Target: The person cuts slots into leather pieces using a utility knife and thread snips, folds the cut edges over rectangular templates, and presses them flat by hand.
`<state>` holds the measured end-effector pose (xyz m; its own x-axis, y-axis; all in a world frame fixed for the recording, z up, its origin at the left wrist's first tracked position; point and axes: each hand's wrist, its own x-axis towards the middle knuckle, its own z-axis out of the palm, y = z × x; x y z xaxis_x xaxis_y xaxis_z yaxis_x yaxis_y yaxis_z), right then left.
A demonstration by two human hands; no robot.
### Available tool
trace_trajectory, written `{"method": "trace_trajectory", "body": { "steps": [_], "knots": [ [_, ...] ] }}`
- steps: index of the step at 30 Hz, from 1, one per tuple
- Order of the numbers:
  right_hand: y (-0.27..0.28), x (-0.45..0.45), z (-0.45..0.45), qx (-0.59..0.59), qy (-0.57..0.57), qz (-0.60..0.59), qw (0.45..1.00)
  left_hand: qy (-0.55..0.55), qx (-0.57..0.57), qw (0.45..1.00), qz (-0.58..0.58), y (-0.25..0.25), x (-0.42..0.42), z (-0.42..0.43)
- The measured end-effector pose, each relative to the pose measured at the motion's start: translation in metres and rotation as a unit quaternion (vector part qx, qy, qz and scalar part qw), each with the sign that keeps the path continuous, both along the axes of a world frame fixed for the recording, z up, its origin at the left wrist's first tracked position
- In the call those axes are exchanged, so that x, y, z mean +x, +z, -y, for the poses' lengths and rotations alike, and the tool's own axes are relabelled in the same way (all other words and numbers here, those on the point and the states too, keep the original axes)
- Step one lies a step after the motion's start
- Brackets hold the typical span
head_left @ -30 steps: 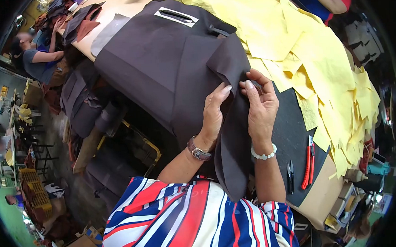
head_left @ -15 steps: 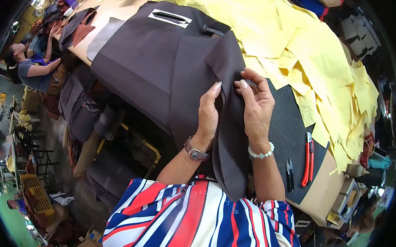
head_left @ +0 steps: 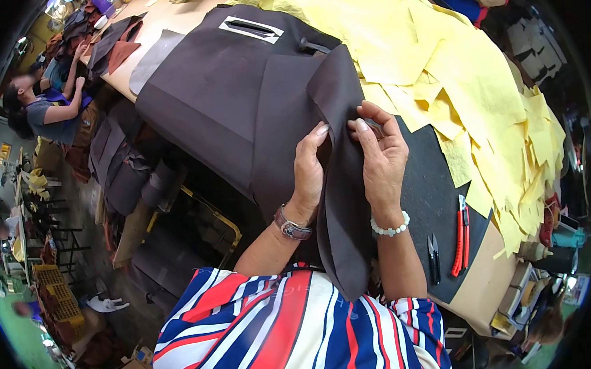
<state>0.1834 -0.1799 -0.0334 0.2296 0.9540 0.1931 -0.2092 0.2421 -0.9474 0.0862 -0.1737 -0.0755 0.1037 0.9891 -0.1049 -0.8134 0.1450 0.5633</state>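
Dark brown, leather-like material rises in a folded flap (head_left: 345, 208) between the two hands, and everything is placed from that flap. Left hand (head_left: 307, 174) stands along its left edge, thumb tip against the turned edge; it seems to pinch it, though most of the fingers are hidden. Right hand (head_left: 383, 156) is at its right edge, thumb and forefinger brought nearly together and seemingly clamped on the material. The hands are apart, tips facing across the flap, and neither is clearly nearer.

The flap's long axis runs away from the wearer, from a rounded near end at the striped shirt (head_left: 276, 332) to a wider far end beyond the fingertips. It thus passes lengthwise between the hands, parting slightly by the left thumb.

Left of the flap, a broad dark panel (head_left: 200, 92) spreads over the counter (head_left: 479, 302); on the panel's far part lies a white-edged piece (head_left: 250, 29) with a dark slot. Right of the flap lies a black mat (head_left: 421, 178), bearing dark snips (head_left: 434, 261) and, farther right, a red cutter (head_left: 459, 239). Yellow pieces (head_left: 422, 51) are heaped beyond the flap and to its right. Well off to its left, a person (head_left: 54, 113) sits by the counter.
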Motion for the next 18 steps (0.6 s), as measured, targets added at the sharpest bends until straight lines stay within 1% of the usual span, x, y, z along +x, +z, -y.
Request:
{"method": "trace_trajectory", "body": {
  "steps": [2,5,8,9,11,12,14,16,18],
  "knots": [
    [-0.002,-0.001,0.000,0.005,0.001,-0.001,1.000,0.003,0.025,0.999,-0.042,0.004,-0.001,-0.003],
    [-0.007,-0.001,-0.001,0.022,-0.022,0.082,0.996,-0.009,0.024,0.999,-0.024,0.013,-0.003,-0.003],
    [-0.006,-0.003,0.002,0.026,-0.016,0.126,0.992,0.014,0.041,0.997,-0.059,0.012,-0.008,-0.003],
    [-0.008,-0.004,0.001,0.044,-0.037,0.162,0.985,0.013,0.050,0.996,-0.070,0.012,-0.008,-0.003],
    [-0.007,-0.004,0.001,0.064,-0.044,0.208,0.975,0.012,0.068,0.994,-0.089,0.012,-0.008,-0.003],
    [-0.006,-0.005,0.001,0.074,-0.048,0.230,0.969,0.021,0.057,0.994,-0.087,0.012,-0.006,-0.002],
    [-0.004,-0.005,0.002,0.055,-0.051,0.228,0.971,0.037,0.036,0.995,-0.082,0.013,0.001,0.000],
    [-0.001,-0.003,0.003,0.017,-0.048,0.216,0.975,0.034,0.031,0.996,-0.079,0.012,0.004,0.000],
    [-0.001,0.001,0.004,0.004,-0.052,0.226,0.973,0.037,0.032,0.995,-0.091,0.010,0.004,-0.001]
  ]
}}
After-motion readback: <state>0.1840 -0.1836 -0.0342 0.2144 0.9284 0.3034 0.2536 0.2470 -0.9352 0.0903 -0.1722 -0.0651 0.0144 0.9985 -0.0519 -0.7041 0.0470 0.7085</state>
